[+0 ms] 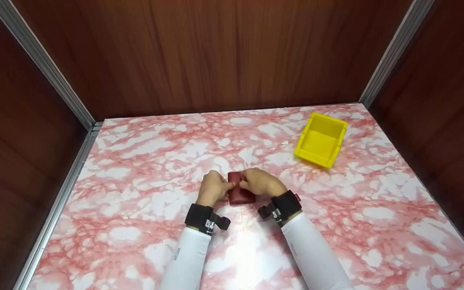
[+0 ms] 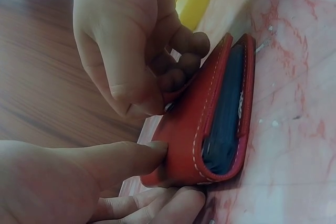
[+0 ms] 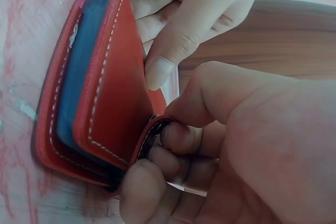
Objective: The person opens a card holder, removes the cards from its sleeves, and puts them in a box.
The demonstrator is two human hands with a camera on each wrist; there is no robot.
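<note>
A red leather card wallet (image 1: 242, 196) with pale stitching lies on the table between both hands. Its folded covers enclose blue inner sleeves (image 2: 226, 114), seen from the end in the left wrist view. My left hand (image 1: 213, 187) holds the wallet at its folded spine, thumb on the upper cover and fingers along the side. From the opposite edge, my right hand (image 1: 262, 182) pinches the short closing strap (image 3: 148, 139) between thumb and fingers. The strap is lifted and bent away from the cover; its tip is hidden by the fingers.
A yellow plastic bin (image 1: 320, 139) stands at the back right of the red-and-white marbled table (image 1: 135, 209). Dark wood panels (image 1: 216, 56) with metal corner rails enclose the back and both sides.
</note>
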